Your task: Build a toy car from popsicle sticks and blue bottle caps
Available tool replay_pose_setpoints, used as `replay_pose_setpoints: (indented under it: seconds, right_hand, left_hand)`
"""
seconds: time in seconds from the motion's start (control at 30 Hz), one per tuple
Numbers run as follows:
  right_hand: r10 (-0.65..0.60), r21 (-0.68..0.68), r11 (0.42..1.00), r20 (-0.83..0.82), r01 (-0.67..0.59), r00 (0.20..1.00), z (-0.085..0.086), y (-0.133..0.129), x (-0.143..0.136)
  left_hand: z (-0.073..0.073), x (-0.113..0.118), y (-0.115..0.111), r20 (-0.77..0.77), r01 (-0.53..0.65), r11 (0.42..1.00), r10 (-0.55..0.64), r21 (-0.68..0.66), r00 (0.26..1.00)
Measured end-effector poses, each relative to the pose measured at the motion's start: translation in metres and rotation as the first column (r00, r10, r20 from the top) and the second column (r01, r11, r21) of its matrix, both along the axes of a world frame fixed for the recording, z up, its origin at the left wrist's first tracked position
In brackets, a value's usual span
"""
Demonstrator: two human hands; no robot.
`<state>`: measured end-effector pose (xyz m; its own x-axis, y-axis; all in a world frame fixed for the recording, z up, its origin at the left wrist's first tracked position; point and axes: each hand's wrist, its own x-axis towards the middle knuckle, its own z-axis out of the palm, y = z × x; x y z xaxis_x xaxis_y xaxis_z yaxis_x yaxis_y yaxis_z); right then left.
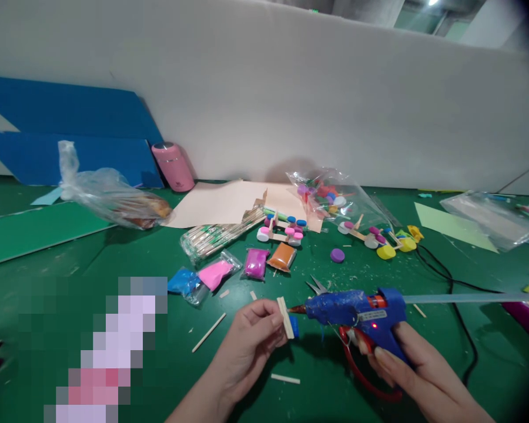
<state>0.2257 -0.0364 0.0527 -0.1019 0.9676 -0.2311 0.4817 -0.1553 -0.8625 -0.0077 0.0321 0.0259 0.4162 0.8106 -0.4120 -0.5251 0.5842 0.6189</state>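
My left hand [252, 335] pinches a short wooden stick [285, 317] with a blue bottle cap [294, 326] on its far side. My right hand [412, 367] grips the handle of a blue hot glue gun [357, 309], with a finger on its trigger. The gun's nozzle tip points left and sits just beside the stick and cap. A clear glue stick [462, 298] juts out of the gun's back to the right. A red light glows on the gun body.
On the green mat [92, 258] lie red-handled scissors [361, 376] under the gun, loose wooden sticks [208, 332], small bags of coloured clay [229, 270], a bundle of sticks [216, 235], stick-and-cap cars [282, 232], a cap bag [330, 197], a pink bottle [174, 166] and a black cord [449, 282].
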Motion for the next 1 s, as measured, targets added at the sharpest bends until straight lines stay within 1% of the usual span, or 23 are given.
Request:
replay_pose_setpoints:
  seconds: [0.13, 0.33, 0.5, 0.7, 0.87, 1.0]
  right_hand:
    - [-0.002, -0.006, 1.000, 0.023, 0.002, 1.000, -0.0006, -0.0016, 0.0014]
    - [-0.022, 0.019, 1.000, 0.017, 0.022, 1.000, 0.0007, -0.0017, -0.0006]
    - [0.013, -0.032, 0.999, -0.001, -0.013, 1.000, 0.0017, -0.0025, -0.0003]
    - [0.026, -0.027, 0.999, -0.006, -0.026, 1.000, 0.0008, -0.0061, 0.0024]
    - [0.016, 0.015, 1.000, 0.052, -0.016, 0.999, 0.0002, -0.0068, 0.0025]
    - [0.025, 0.006, 1.000, 0.063, -0.025, 0.998, 0.0004, -0.0081, 0.0030]
  left_hand:
    - [-0.0010, -0.0003, 0.0003, -0.007, -0.003, 1.000, 0.003, -0.012, 1.000]
    - [0.0028, 0.0008, 0.0008, -0.025, -0.006, 1.000, 0.005, -0.029, 1.000]
    - [0.0044, 0.0007, 0.0014, -0.016, -0.002, 1.000, 0.002, -0.019, 1.000]
    - [0.0039, 0.0009, 0.0027, -0.019, 0.000, 1.000, 0.000, -0.022, 1.000]
    - [0.0033, 0.0007, 0.0027, 0.005, -0.007, 1.000, 0.007, -0.014, 1.000]
    - [0.0006, 0.0001, 0.0027, 0.017, -0.008, 1.000, 0.008, 0.005, 1.000]
